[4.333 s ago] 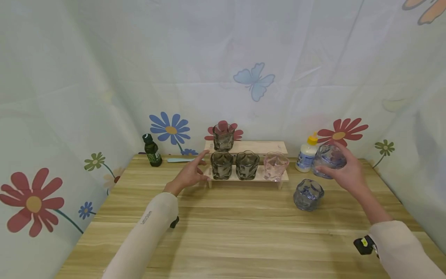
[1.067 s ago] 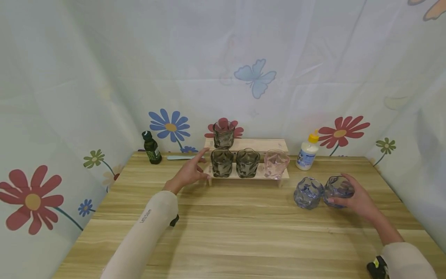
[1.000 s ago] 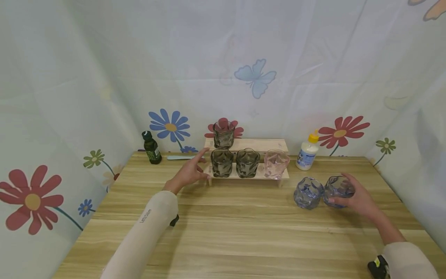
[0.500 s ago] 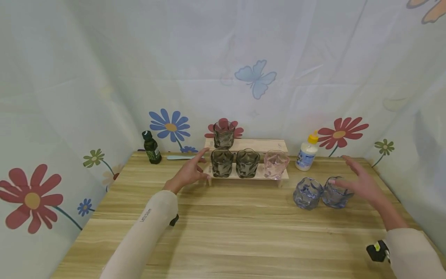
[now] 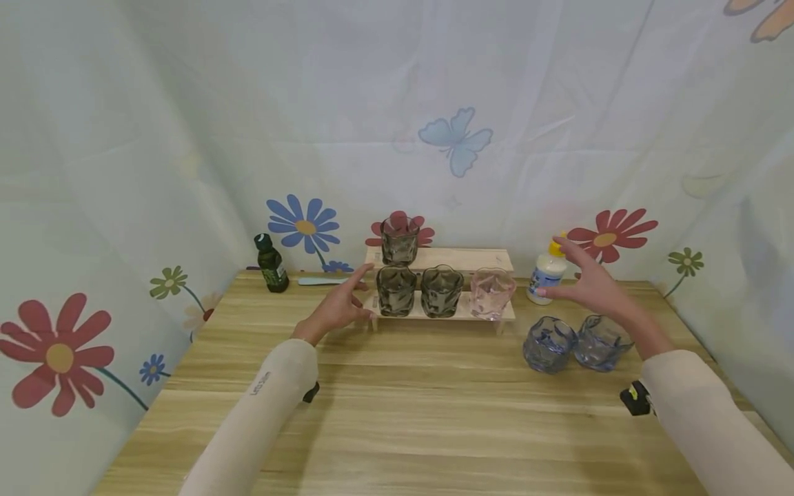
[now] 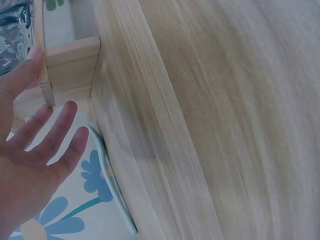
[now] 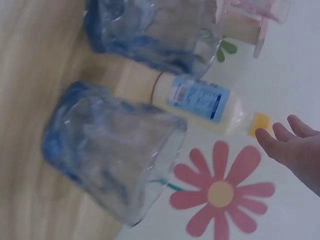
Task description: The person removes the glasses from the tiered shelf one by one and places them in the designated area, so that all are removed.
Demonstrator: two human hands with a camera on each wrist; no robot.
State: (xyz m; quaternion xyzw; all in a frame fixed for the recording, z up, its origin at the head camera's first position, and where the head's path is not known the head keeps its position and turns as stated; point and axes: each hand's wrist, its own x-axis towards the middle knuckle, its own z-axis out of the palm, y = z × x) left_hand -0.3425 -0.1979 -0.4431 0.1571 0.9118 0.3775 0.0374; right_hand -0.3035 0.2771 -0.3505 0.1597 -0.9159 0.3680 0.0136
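My left hand (image 5: pixel 335 308) rests against the left end of a two-step wooden rack (image 5: pixel 459 259); its fingers are extended, and the thumb touches the lower shelf's edge. One grey glass (image 5: pixel 400 241) stands on the upper step. Two more grey glasses, including the middle one (image 5: pixel 441 293), and a pink glass (image 5: pixel 492 294) are on the lower step. My right hand (image 5: pixel 598 288), empty with spread fingers, hovers at a white squeeze bottle (image 7: pixel 200 100) with a yellow cap; contact cannot be told. Below it, two blue glasses (image 5: pixel 548 346) stand side by side on the table.
A dark green bottle (image 5: pixel 271 265) stands at the table's back left. Beside it lies a pale blue flat utensil (image 5: pixel 319 281), partly hidden by the left hand in the head view. A flowered curtain (image 5: pixel 455 69) hangs behind the wooden table (image 5: pixel 459 427).
My right hand has set a blue glass down beside the other one, let go of it, and moved up and left to the squeeze bottle. My left hand has stayed at the rack.
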